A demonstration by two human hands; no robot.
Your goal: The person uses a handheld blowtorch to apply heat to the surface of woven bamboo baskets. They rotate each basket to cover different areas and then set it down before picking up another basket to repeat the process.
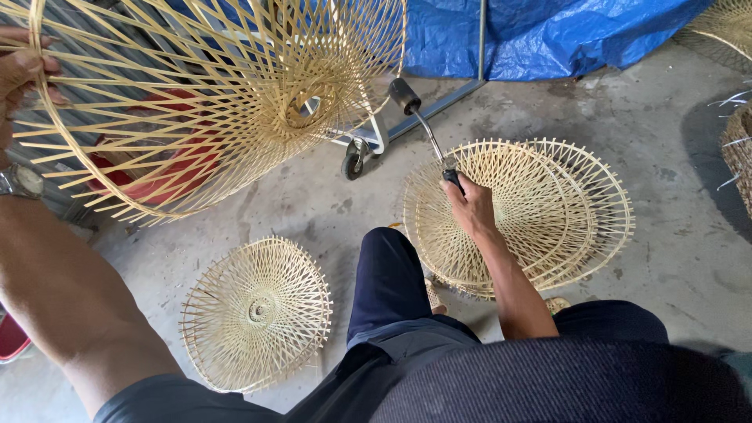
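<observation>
Bystanders on a workshop floor

A single woven bamboo frame (257,313) lies flat on the grey concrete floor (674,149) at near left. Far across the back hangs a crumpled blue tarp (540,31), with a metal pole (482,39) standing in front of it. A small caster wheel (353,163) on a pale bracket sits left of centre. A red tub (149,168) shows at far left, and darker woven baskets (738,149) crowd the right edge.

Single frame (257,313) left of stack (540,211)
</observation>
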